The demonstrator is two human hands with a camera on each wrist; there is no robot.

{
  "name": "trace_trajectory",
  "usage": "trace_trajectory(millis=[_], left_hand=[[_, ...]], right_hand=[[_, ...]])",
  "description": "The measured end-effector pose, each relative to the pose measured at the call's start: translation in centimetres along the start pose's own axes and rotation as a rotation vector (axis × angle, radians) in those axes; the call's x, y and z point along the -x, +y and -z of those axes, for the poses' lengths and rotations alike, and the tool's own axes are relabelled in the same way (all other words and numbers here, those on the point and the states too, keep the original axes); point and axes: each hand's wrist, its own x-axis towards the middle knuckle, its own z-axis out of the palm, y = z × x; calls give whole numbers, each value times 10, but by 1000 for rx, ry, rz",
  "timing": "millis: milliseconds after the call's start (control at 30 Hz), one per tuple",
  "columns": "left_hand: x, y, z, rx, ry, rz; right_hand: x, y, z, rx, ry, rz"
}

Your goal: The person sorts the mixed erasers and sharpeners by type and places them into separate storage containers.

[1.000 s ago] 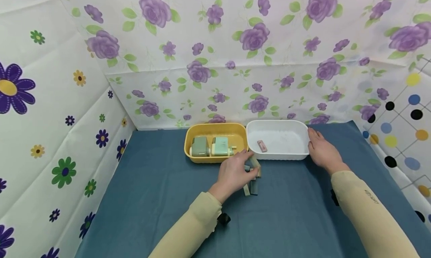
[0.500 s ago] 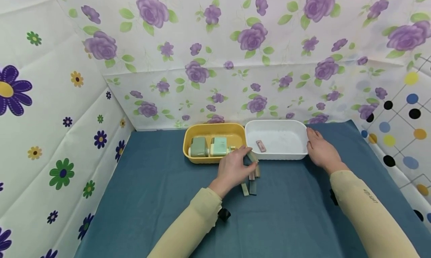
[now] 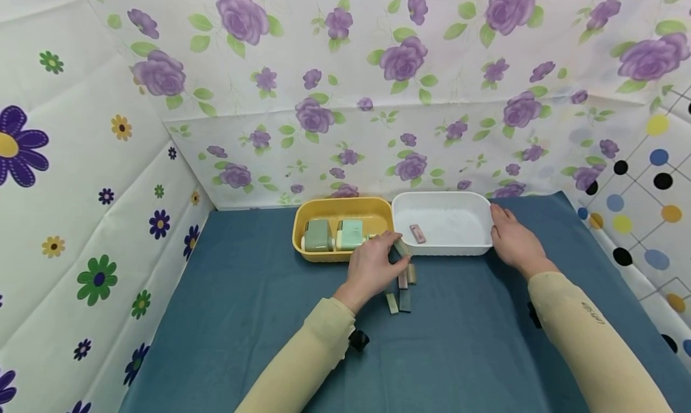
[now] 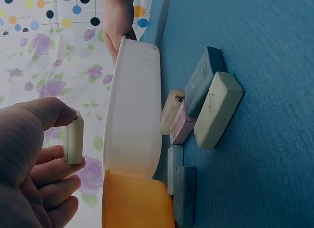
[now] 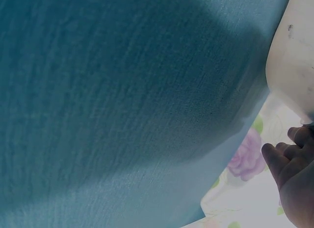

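My left hand [image 3: 372, 269] pinches a pale cream, eraser-like block [image 4: 74, 139] between thumb and fingertips, beside the near left corner of the white tray [image 3: 459, 245]. Under and in front of that hand, several more small blocks lie on the cloth: a dark blue-grey one [image 4: 203, 80], a pale green one [image 4: 219, 110], a pink one [image 4: 182, 124] and a tan one [image 4: 171, 110] among them. Inside the white tray lies one pink block [image 3: 417, 233]. My right hand [image 3: 519, 244] rests with extended fingers against the tray's right end.
A yellow tray [image 3: 308, 256] adjoins the white one on its left. In it sit two boxy green items, one darker [image 3: 318, 235] and one mint [image 3: 351, 234], with cream parts. Blue cloth [image 3: 259, 317] covers the table; patterned sheets [image 3: 345, 101] hang behind and at both sides.
The left hand stays nearly in place with the cream block pinched, shifting only slightly left with the whole view. The right hand remains at the white tray's end.
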Motion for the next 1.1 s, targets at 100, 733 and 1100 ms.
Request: trace_trajectory(millis=[100,733,1100], left_hand=[[0,0,-1,5,4,0],[-13,0,-7,4,-9,7],[-34,-3,-10,20,-29,30]], right_hand=[[0,0,0,-2,2,0],[3,-4,3,-13,-11,-8],[3,-4,4,-6,-11,-12]])
